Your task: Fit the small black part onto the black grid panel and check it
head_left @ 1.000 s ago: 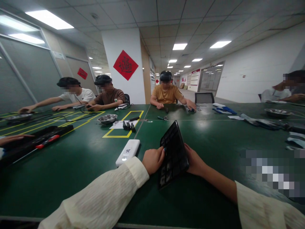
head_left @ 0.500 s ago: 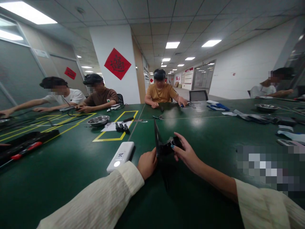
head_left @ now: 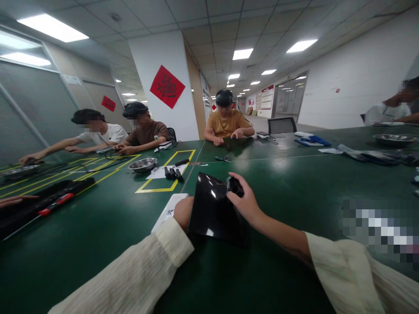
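The left hand [head_left: 183,212] holds the panel [head_left: 211,211] at its left, fingers hidden from me; at its right, the right hand [head_left: 248,200] clasps a black piece [head_left: 235,187].

You have open green tabletop [head_left: 284,179] to the right of your right hand [head_left: 247,198], so a sideways pass there is unobstructed. Straight ahead, the tilted black panel [head_left: 211,209] blocks you, your left hand [head_left: 182,211] partly hidden behind its left edge. Just left of that, a white power bank [head_left: 165,213] narrows the gap. Reaching far left, you meet three black parts [head_left: 173,174] and a metal bowl [head_left: 143,165]; at near left, a red-handled tool [head_left: 60,202] bars you. Pliers [head_left: 222,158] lie far ahead, beyond the panel.
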Demonstrator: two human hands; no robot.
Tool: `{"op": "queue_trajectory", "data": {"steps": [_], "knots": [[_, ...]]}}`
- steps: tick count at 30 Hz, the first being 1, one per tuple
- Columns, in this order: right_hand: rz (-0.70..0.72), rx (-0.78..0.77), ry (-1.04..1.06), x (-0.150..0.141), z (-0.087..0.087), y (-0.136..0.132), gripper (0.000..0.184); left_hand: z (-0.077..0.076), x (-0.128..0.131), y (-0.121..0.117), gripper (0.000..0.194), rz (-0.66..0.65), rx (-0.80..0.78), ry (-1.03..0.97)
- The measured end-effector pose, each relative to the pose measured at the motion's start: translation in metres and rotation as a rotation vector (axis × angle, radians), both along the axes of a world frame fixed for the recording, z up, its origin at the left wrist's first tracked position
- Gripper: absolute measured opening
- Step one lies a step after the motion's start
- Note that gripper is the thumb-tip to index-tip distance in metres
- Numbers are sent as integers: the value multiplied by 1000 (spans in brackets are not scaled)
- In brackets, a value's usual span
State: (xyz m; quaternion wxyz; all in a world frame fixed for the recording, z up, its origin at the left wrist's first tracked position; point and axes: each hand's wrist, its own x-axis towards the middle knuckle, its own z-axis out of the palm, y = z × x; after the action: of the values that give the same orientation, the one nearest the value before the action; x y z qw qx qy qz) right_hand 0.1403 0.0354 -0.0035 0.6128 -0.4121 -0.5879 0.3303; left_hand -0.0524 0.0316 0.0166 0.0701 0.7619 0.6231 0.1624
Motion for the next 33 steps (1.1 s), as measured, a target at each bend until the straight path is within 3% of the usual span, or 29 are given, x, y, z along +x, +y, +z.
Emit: {"op": "queue_trajectory", "data": {"steps": [2,4,10,15,18,22,33], "knots": [[-30,26,-60,-3,-2,3,51,11,-7,2,28,50,-8,194],[-55,53,-134,-7,-5,5,47,18,-8,5,28,195,3,292],[-75,38,-471,-16,-3,7,40,18,-3,8,31,249,97,258],[-28,82,-599,-11,-4,7,54,10,4,1,26,145,157,-61],[-18,120,-565,-5,-9,8,49,0,9,-5,23,0,167,-352],[-81,164,-463,0,-15,9,44,-11,16,-14,18,-89,153,-606],[-188,140,-336,9,-21,14,42,-16,18,-12,11,-95,249,-1016]]}}
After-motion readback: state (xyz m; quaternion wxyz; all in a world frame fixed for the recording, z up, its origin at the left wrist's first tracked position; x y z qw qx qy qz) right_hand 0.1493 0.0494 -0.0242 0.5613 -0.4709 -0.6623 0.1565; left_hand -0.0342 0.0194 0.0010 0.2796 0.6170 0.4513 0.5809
